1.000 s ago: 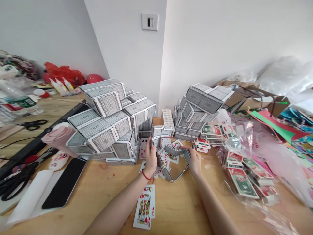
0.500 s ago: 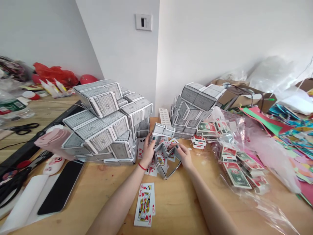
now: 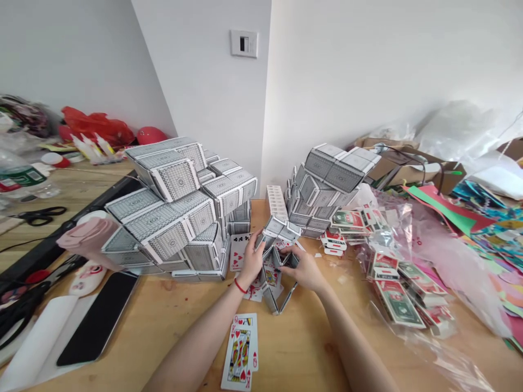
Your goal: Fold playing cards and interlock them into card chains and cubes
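Observation:
Both hands meet at the middle of a wooden table (image 3: pixel 175 321). My left hand (image 3: pixel 251 264), with a red band at the wrist, and my right hand (image 3: pixel 304 268) pinch a ring of linked, folded playing cards (image 3: pixel 274 275) from either side, squeezing it narrow. Its lower corner rests on the wood. Loose face-up cards (image 3: pixel 239 252) lie under and behind it. Just beyond my fingers sits a small block of folded cards (image 3: pixel 281 227).
A big pile of grey card-back blocks (image 3: pixel 175 207) rises at left, a smaller pile (image 3: pixel 327 179) at right. Card boxes (image 3: pixel 398 296) lie in plastic wrap at right. Face cards (image 3: pixel 241 351) lie near me. A phone (image 3: pixel 100 316) and scissors (image 3: pixel 24 305) are at left.
My hands have drawn closer together, pressing the card ring from a wide open loop into a narrow, folded shape. The view shifted slightly.

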A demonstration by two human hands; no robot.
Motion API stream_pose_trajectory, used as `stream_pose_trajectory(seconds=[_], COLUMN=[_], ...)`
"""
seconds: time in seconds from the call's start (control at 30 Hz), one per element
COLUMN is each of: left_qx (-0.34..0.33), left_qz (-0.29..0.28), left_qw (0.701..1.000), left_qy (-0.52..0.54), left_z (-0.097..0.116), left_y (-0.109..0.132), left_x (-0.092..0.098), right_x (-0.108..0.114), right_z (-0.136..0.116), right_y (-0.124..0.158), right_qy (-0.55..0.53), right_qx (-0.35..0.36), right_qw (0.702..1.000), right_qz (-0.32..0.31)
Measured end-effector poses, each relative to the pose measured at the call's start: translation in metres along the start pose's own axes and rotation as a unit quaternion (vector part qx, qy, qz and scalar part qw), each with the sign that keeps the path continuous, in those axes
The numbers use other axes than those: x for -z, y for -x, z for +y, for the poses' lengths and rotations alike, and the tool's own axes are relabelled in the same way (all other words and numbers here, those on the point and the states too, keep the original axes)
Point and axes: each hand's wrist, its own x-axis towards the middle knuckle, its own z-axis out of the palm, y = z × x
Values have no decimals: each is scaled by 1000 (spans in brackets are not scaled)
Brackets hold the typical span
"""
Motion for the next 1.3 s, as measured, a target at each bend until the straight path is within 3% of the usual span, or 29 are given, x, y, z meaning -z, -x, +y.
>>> stream_pose_trajectory(seconds=[0.13, 0.33, 0.47, 0.53, 0.6, 0.7, 0.77, 0.8, 0.9, 1.0, 1.1, 1.3], left_qx=[-1, 31, 22, -33, -137, -298, -382, -415, -477, -492, -456, -254], left_qz=[17, 34, 42, 50, 30, -49, -132, -172, -235, -288, -303, -260], left_qw=[1000, 999, 999, 996, 985, 944, 903, 879, 821, 790, 809, 923], left_qy=[-4, -4, -23, -63, -101, -133, -147, -163, -206, -228, -213, -126], left_z=[-2, -5, 0, 7, 17, 39, 56, 65, 89, 106, 113, 108], left_y=[0, -4, -5, -3, -1, 3, 4, 5, 10, 18, 24, 16], left_x=[3, 5, 7, 9, 11, 11, 10, 10, 9, 10, 9, 9], right_x=[-1, 7, 15, 19, 25, 44, 61, 69, 86, 89, 84, 80], right_z=[3, 5, 5, 6, 6, -2, -14, -22, -50, -73, -84, -82], right_y=[-1, -1, -1, -2, -3, 0, 8, 12, 26, 36, 40, 39], right_qy=[-26, -72, -79, -98, -136, -194, -174, -165, -107, -37, -1, 0], right_qx=[8, 73, 48, 14, -9, 6, 38, 59, 105, 131, 145, 74], right_qw=[1000, 994, 995, 995, 988, 965, 967, 972, 989, 985, 982, 992], right_qz=[0, -48, -30, 11, 77, 175, 185, 158, -3, -102, -118, -98])
